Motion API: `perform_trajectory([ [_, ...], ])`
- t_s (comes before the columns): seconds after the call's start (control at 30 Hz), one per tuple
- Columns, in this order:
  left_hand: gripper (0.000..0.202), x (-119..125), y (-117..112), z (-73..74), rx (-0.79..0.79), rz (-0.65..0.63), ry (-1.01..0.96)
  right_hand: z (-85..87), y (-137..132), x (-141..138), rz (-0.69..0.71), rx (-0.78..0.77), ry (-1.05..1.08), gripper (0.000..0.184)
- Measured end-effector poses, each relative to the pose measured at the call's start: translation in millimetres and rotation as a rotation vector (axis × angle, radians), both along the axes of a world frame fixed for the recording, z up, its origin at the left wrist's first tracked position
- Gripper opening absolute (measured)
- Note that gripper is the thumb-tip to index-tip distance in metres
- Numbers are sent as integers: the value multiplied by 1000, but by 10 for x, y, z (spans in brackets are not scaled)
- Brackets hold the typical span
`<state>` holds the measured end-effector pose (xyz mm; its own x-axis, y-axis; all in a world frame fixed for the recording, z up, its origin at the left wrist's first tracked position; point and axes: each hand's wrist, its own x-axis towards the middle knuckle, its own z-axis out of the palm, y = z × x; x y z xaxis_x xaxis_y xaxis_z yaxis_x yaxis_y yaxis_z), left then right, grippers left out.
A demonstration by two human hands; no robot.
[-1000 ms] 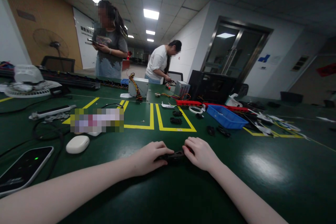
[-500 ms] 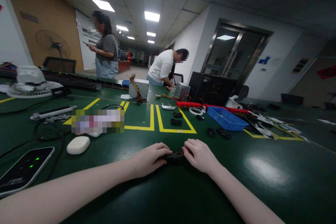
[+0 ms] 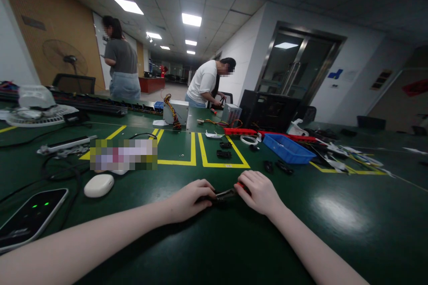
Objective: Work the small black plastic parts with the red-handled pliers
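Note:
In front of me, low over the green table (image 3: 214, 240), a slim dark item with a shiny surface (image 3: 226, 194) spans the gap between my hands. Its exact kind is unclear. My left hand (image 3: 195, 200) pinches its left end between thumb and fingers. At the other end, my right hand (image 3: 259, 190) closes round it, and a bit of red (image 3: 239, 185) shows beside the fingertips. Small black cable bundles (image 3: 224, 154) lie beyond my hands, some inside a yellow taped outline (image 3: 220, 165), others to its right (image 3: 284, 168).
A blue bin (image 3: 289, 149) stands right of the outline. To my left are a white rounded case (image 3: 99, 185) and a black-faced device with green lights (image 3: 33, 216). Power supply units (image 3: 180, 113) stand farther back. Two people (image 3: 122, 62) (image 3: 204, 81) are beyond the table.
My right hand has shifted slightly up and right, and red now shows at its fingertips. The item looks more tilted. The person at the left has turned away; the other's hands have risen.

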<state>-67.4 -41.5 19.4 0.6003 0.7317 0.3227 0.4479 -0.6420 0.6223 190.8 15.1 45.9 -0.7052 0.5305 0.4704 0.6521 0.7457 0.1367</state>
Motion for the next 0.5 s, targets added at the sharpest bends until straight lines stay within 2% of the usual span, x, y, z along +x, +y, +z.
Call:
perform_trajectory([
  [0.5, 22, -8, 16, -9, 4, -11, 1, -25, -30, -39, -17, -27, -12, 32],
])
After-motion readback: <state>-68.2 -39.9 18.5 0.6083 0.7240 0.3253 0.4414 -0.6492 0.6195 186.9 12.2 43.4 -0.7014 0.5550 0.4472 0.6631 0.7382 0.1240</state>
